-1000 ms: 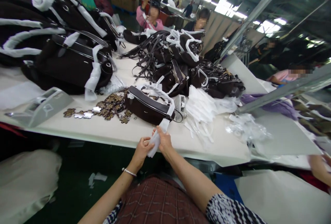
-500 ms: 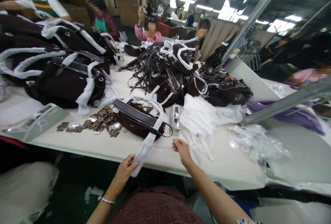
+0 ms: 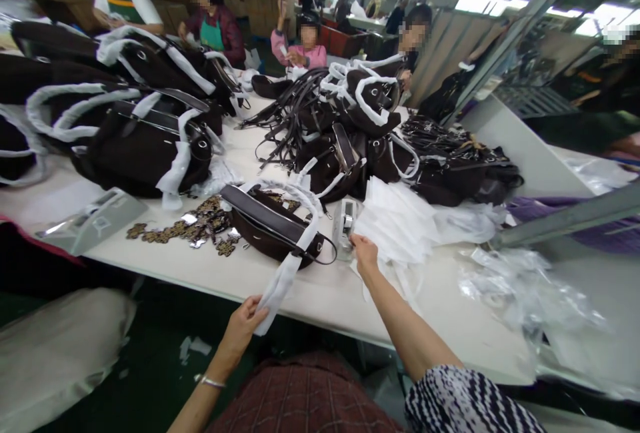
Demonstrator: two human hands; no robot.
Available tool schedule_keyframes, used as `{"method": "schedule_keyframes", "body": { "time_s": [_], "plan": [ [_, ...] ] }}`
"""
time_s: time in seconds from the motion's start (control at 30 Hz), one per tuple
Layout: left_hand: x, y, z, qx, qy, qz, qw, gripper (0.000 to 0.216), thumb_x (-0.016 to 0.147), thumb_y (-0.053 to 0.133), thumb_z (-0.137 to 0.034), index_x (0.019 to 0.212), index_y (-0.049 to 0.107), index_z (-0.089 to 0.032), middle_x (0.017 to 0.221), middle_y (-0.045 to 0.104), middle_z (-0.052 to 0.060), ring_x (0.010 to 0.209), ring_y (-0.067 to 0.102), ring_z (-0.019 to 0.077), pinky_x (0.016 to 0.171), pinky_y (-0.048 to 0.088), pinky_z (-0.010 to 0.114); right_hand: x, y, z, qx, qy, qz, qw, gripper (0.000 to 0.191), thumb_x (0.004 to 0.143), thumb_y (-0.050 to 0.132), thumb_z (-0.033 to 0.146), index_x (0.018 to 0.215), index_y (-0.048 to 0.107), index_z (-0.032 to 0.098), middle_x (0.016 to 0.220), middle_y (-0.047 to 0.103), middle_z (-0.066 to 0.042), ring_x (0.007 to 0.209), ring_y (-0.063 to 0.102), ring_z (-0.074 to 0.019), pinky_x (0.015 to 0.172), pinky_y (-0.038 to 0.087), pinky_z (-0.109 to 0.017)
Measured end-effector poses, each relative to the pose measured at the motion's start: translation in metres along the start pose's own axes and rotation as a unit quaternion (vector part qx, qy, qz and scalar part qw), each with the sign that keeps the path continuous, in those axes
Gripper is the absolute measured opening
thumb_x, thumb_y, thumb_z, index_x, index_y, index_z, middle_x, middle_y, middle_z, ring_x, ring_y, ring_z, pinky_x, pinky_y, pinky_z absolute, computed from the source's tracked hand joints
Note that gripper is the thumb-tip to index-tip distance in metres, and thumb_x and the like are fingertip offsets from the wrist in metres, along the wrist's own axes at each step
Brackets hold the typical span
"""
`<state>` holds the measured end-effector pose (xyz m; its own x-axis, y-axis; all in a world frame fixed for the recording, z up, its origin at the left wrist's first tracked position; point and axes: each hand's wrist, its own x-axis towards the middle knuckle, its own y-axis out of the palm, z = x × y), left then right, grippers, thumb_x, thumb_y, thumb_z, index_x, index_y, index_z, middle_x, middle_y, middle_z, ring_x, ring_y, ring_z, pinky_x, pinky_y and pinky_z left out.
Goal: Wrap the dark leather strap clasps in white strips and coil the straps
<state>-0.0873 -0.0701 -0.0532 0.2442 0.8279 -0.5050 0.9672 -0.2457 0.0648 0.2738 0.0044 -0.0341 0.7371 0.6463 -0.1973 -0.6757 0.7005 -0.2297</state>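
Two bare hands at work over a white surface (image 3: 210, 272) strewn with dark handbags. Left hand (image 3: 243, 326), below the near edge of the surface, pinches the free end of a white wrapping strip (image 3: 280, 283); the strip runs up to the handle of a small dark brown bag (image 3: 273, 226) lying on the surface, and further white wrap covers that handle. Right hand (image 3: 364, 251), fingers curled, reaches to a small tape dispenser (image 3: 345, 223) just beside the bag; whether it grips anything cannot be told. White sheets (image 3: 400, 223) lie just right of the dispenser, metal ornaments (image 3: 193, 228) left of the bag, wrapped bags (image 3: 140, 146) behind. Other people sit at the far side
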Motion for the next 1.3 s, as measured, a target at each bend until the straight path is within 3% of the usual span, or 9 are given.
{"method": "schedule_keyframes", "body": {
  "time_s": [0.23, 0.37, 0.47, 0.57, 0.67, 0.8, 0.93, 1.13, 1.3],
  "plan": [
    [0.001, -0.002, 0.000, -0.020, 0.010, 0.030, 0.999, 0.054, 0.070, 0.078, -0.051, 0.106, 0.063, -0.014, 0.092, 0.075, 0.007, 0.075, 0.067, 0.0196, 0.064, 0.049, 0.025, -0.049, -0.008, -0.019, 0.021, 0.085, 0.029, 0.996, 0.026, 0.090, 0.062, 0.036, 0.074, 0.059, 0.015, 0.063, 0.056, 0.005, 0.054, 0.052, -0.0083, 0.057, 0.047, -0.023],
    [-0.004, 0.001, -0.005, -0.040, 0.018, 0.047, 0.998, 0.051, 0.070, 0.079, -0.048, 0.103, 0.062, -0.013, 0.088, 0.074, 0.006, 0.071, 0.064, 0.0163, 0.063, 0.046, 0.023, -0.047, 0.002, -0.032, -0.015, 0.151, 0.040, 0.988, 0.024, 0.095, 0.059, 0.037, 0.095, 0.062, 0.013, 0.082, 0.063, 0.000, 0.065, 0.059, -0.0098, 0.060, 0.053, -0.025],
    [-0.008, 0.002, -0.006, -0.051, 0.018, 0.056, 0.997, 0.050, 0.069, 0.078, -0.048, 0.101, 0.062, -0.013, 0.085, 0.072, 0.005, 0.067, 0.063, 0.0151, 0.061, 0.045, 0.023, -0.044, -0.005, -0.034, -0.054, 0.156, 0.036, 0.986, 0.024, 0.095, 0.059, 0.036, 0.101, 0.063, 0.014, 0.092, 0.065, -0.003, 0.073, 0.062, -0.0117, 0.065, 0.055, -0.028],
    [-0.009, -0.001, -0.005, -0.056, 0.023, 0.061, 0.996, 0.050, 0.070, 0.078, -0.047, 0.102, 0.062, -0.013, 0.085, 0.071, 0.005, 0.067, 0.062, 0.0150, 0.062, 0.045, 0.023, -0.067, -0.020, -0.028, -0.080, 0.124, 0.059, 0.987, 0.023, 0.093, 0.061, 0.037, 0.091, 0.064, 0.014, 0.083, 0.065, -0.001, 0.068, 0.059, -0.0111, 0.064, 0.052, -0.027],
    [-0.011, -0.004, -0.005, -0.058, 0.039, 0.070, 0.995, 0.047, 0.072, 0.076, -0.045, 0.103, 0.063, -0.012, 0.086, 0.071, 0.004, 0.068, 0.061, 0.0144, 0.062, 0.044, 0.023, -0.118, -0.023, -0.011, -0.073, 0.059, 0.138, 0.986, 0.027, 0.083, 0.069, 0.041, 0.082, 0.067, 0.014, 0.070, 0.065, 0.000, 0.064, 0.058, -0.0129, 0.067, 0.050, -0.028],
    [-0.016, -0.005, -0.008, -0.050, 0.062, 0.077, 0.994, 0.045, 0.073, 0.073, -0.044, 0.103, 0.063, -0.012, 0.086, 0.071, 0.005, 0.070, 0.062, 0.0159, 0.063, 0.044, 0.024, -0.195, 0.003, 0.025, -0.056, -0.010, 0.288, 0.956, 0.033, 0.074, 0.072, 0.042, 0.096, 0.072, 0.017, 0.074, 0.070, -0.001, 0.070, 0.063, -0.0159, 0.073, 0.050, -0.030],
    [-0.022, -0.005, -0.015, -0.023, 0.092, 0.081, 0.992, 0.042, 0.073, 0.071, -0.040, 0.105, 0.065, -0.013, 0.088, 0.071, 0.005, 0.074, 0.062, 0.0178, 0.064, 0.045, 0.025, -0.232, 0.042, 0.050, -0.073, -0.093, 0.391, 0.913, 0.038, 0.079, 0.063, 0.032, 0.115, 0.059, 0.020, 0.070, 0.067, 0.004, 0.066, 0.062, -0.0140, 0.070, 0.050, -0.028],
    [-0.031, -0.006, -0.025, 0.015, 0.128, 0.067, 0.989, 0.031, 0.075, 0.067, -0.033, 0.100, 0.068, -0.014, 0.083, 0.070, 0.002, 0.075, 0.061, 0.0179, 0.068, 0.044, 0.026, -0.232, 0.066, 0.045, -0.210, -0.138, 0.334, 0.909, 0.010, 0.074, 0.062, 0.025, 0.081, 0.055, 0.022, 0.062, 0.065, 0.005, 0.059, 0.061, -0.0139, 0.062, 0.045, -0.027],
    [-0.033, -0.009, -0.028, 0.011, 0.146, 0.057, 0.988, 0.027, 0.073, 0.066, -0.028, 0.096, 0.069, -0.016, 0.082, 0.069, 0.000, 0.078, 0.060, 0.0183, 0.072, 0.043, 0.026, -0.229, 0.069, 0.045, -0.259, -0.125, 0.289, 0.913, 0.015, 0.070, 0.067, 0.027, 0.069, 0.053, 0.022, 0.053, 0.060, 0.005, 0.052, 0.057, -0.0136, 0.056, 0.040, -0.025]
  ]
}}
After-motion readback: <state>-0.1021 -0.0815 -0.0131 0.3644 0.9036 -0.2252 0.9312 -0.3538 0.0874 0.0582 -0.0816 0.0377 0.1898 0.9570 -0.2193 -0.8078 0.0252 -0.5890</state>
